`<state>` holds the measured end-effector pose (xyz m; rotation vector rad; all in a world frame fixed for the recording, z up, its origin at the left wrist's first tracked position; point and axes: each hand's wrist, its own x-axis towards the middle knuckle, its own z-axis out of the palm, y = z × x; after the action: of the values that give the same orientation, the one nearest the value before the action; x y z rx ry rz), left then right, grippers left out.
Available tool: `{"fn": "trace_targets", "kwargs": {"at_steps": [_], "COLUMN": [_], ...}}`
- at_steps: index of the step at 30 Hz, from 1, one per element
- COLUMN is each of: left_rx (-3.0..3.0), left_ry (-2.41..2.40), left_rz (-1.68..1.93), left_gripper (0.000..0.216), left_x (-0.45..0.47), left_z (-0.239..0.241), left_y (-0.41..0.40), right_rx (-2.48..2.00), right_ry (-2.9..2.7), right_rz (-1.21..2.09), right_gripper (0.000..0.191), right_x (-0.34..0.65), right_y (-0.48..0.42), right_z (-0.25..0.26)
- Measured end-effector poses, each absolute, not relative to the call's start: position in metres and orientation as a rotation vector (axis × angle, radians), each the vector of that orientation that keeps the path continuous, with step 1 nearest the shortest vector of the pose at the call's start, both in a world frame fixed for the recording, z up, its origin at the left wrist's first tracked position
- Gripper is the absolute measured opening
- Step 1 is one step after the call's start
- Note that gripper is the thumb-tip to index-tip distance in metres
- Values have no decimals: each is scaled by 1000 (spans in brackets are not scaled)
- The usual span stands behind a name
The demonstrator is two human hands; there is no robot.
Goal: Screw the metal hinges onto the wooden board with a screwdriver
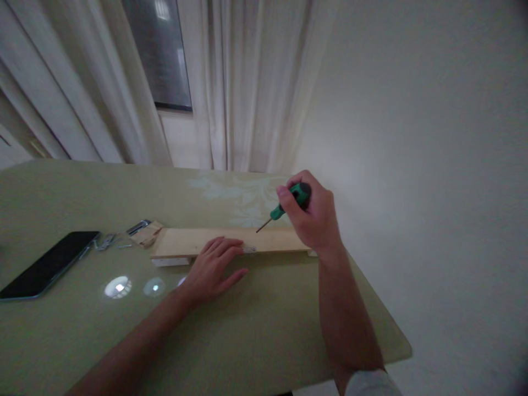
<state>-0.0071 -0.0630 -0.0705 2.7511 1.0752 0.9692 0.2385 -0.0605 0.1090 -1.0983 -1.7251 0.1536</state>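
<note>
A pale wooden board (198, 242) lies flat on the green table (256, 335), raised on small white blocks. My left hand (214, 269) rests on the board's front edge with its fingers stretched out flat, next to a small metal piece (249, 249). My right hand (314, 215) is closed round a screwdriver with a green and black handle (293, 199). Its thin shaft points down and left, with the tip just above the board and slightly right of my left fingertips.
A dark phone (49, 263) lies at the left of the table. Small metal parts and a bit of brown paper (145, 232) sit beside the board's left end. Curtains and a window stand behind; the table's right edge drops off near my right forearm.
</note>
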Motion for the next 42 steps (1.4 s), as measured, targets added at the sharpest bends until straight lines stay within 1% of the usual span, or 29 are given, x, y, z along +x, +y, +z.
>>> {"fn": "trace_targets", "kwargs": {"at_steps": [3,5,12,16,28,33,37,40,42], "left_rx": [2793,2821,2876,2876,2849,2848,2852,2851,2847], "left_ry": [1268,1341,1378,1368,1403,1420,1406,1412,1423], "left_rz": [1137,1155,1177,1195,1204,1215,1205,1206,1197], "left_gripper": [26,25,23,22,21,17,16,17,16], "left_x": [-10,-9,-4,-4,-2,-1,-1,0,1], "left_z": [-78,-81,-78,-77,-80,-80,-78,-77,-76], "left_y": [-63,-61,-64,-65,-66,-66,-66,-67,-67], "right_rx": [-1102,-1108,-1178,-1204,-1230,-1161,-1264,-1371,-1438], "right_ry": [-1810,-1860,-1963,-1989,-1958,-2081,-2126,-2147,-2134], "right_rz": [187,246,376,386,375,420,288,83,-81], "right_gripper": [31,31,32,31,27,20,25,26,31], "right_x": [227,223,215,208,206,206,202,196,194], "right_y": [-54,-49,-38,-38,-42,-50,-55,-59,-61], "right_z": [96,86,67,60,63,67,68,67,67]}}
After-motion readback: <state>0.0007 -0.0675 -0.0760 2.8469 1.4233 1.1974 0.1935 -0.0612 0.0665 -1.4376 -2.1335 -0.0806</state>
